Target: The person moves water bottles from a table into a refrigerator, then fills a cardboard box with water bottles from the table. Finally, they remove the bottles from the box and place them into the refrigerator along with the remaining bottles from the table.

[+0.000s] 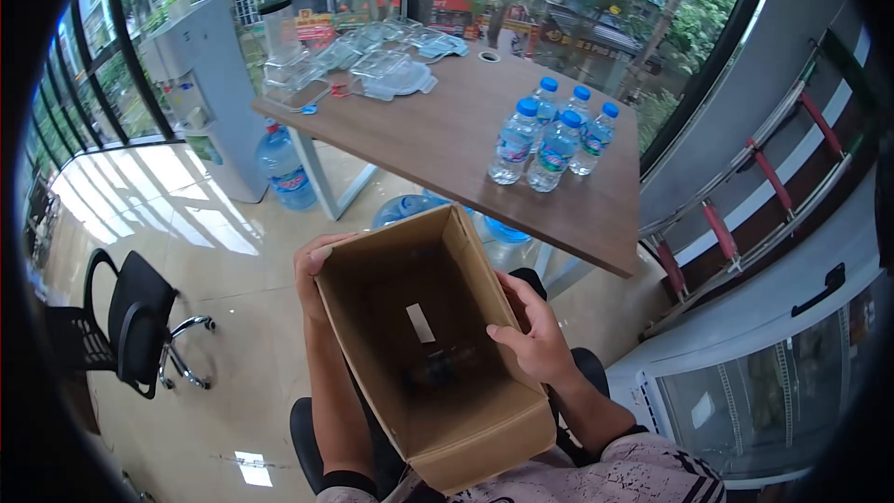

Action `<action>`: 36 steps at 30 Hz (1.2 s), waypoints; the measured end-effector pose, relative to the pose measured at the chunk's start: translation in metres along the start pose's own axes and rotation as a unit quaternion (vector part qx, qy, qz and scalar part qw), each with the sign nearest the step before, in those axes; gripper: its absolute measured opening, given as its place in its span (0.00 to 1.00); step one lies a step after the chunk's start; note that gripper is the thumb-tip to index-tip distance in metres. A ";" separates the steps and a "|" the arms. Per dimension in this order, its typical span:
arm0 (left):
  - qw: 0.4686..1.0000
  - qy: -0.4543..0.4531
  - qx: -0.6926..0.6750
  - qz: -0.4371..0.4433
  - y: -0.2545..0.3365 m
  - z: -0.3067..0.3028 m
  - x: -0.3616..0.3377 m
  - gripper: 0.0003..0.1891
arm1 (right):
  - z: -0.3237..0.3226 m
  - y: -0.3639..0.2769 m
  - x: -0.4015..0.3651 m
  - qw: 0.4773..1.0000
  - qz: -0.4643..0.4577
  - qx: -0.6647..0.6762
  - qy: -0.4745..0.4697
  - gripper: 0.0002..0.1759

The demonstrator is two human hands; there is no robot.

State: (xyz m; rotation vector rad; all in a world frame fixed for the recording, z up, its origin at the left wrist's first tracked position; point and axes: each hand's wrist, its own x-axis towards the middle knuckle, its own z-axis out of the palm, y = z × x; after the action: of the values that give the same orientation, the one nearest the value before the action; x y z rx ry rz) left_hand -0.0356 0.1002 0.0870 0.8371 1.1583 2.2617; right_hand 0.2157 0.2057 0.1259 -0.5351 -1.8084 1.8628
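I hold an open brown cardboard box (pixel 466 428) in front of me, its mouth facing up. My left hand (pixel 312 272) grips the box's left wall near the far corner. My right hand (pixel 533 333) clasps the right wall with the fingers curled over its rim. Inside, a white label strip (pixel 420 322) lies on the bottom beside a small dark thing I cannot make out. On the wooden table (pixel 438 135) beyond the box stand several water bottles (pixel 551 142) with blue caps.
Clear plastic containers (pixel 386 70) are piled at the table's far end. Large water jugs (pixel 282 168) stand on the floor by a white dispenser (pixel 200 84). A black office chair (pixel 135 321) is at the left, a ladder (pixel 764 177) and a glass-door fridge (pixel 773 382) at the right.
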 end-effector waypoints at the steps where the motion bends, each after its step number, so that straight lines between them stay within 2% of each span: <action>1: 0.999 -0.028 -0.020 -0.038 -0.007 0.009 0.005 0.31 | -0.006 0.000 -0.002 0.999 0.009 0.005 0.031 0.35; 3: 0.995 -0.053 -0.043 -0.079 -0.016 0.024 0.015 0.32 | -0.017 0.002 -0.009 0.998 0.021 0.008 0.061 0.34; 5: 0.985 -0.157 0.000 -0.072 -0.022 0.040 0.026 0.35 | -0.028 0.001 -0.018 0.994 0.018 -0.008 0.108 0.28; 6: 0.984 -0.163 -0.003 -0.077 -0.026 0.047 0.028 0.35 | -0.035 0.000 -0.019 0.993 0.019 -0.009 0.116 0.28; 8: 0.981 -0.166 0.010 -0.104 -0.037 0.062 0.031 0.33 | -0.049 0.000 -0.025 0.988 0.023 0.032 0.149 0.21; 9: 0.978 -0.178 0.005 -0.111 -0.041 0.067 0.032 0.33 | -0.061 -0.003 -0.025 0.983 0.018 -0.030 0.181 0.18; 14: 0.973 -0.190 -0.045 -0.121 -0.061 0.092 0.025 0.34 | -0.127 0.009 0.014 0.944 -0.024 -0.027 0.327 0.18; 16: 0.968 -0.206 -0.053 -0.137 -0.059 0.105 0.022 0.34 | -0.154 0.027 0.046 0.936 -0.059 -0.045 0.343 0.21; 18: 0.965 -0.229 -0.024 -0.126 -0.059 0.112 0.022 0.33 | -0.159 0.022 0.070 0.931 -0.037 -0.122 0.343 0.27; 19: 0.966 -0.227 -0.026 -0.123 -0.060 0.114 0.021 0.33 | -0.163 0.026 0.082 0.931 -0.039 -0.124 0.341 0.27; 20: 0.966 -0.222 -0.015 -0.129 -0.060 0.115 0.020 0.33 | -0.167 0.035 0.096 0.931 -0.058 -0.149 0.327 0.32; 25: 0.972 -0.203 0.022 -0.119 -0.051 0.105 0.014 0.33 | -0.153 0.038 0.140 0.917 -0.106 -0.239 0.302 0.46; 29: 0.979 -0.176 0.031 -0.095 -0.034 0.089 0.007 0.33 | -0.140 0.042 0.169 0.895 -0.185 -0.233 0.333 0.44; 30: 0.981 -0.164 0.022 -0.097 -0.028 0.084 0.004 0.32 | -0.138 0.044 0.174 0.898 -0.190 -0.228 0.324 0.44; 32: 0.986 -0.142 0.039 -0.081 -0.017 0.071 -0.001 0.32 | -0.137 0.050 0.184 0.876 -0.193 -0.238 0.372 0.44; 34: 0.990 -0.116 0.053 -0.063 -0.007 0.054 -0.008 0.32 | -0.145 0.064 0.196 0.884 -0.212 -0.217 0.357 0.45; 36: 0.994 -0.085 0.062 -0.041 0.001 0.038 -0.018 0.33 | -0.152 0.069 0.202 0.851 -0.221 -0.275 0.389 0.46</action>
State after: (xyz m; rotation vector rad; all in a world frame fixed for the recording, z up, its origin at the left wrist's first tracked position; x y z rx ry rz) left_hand 0.0031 0.1090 0.1001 0.9904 1.2398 2.0270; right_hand 0.1370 0.4472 0.0605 -0.8312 -1.6470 0.6325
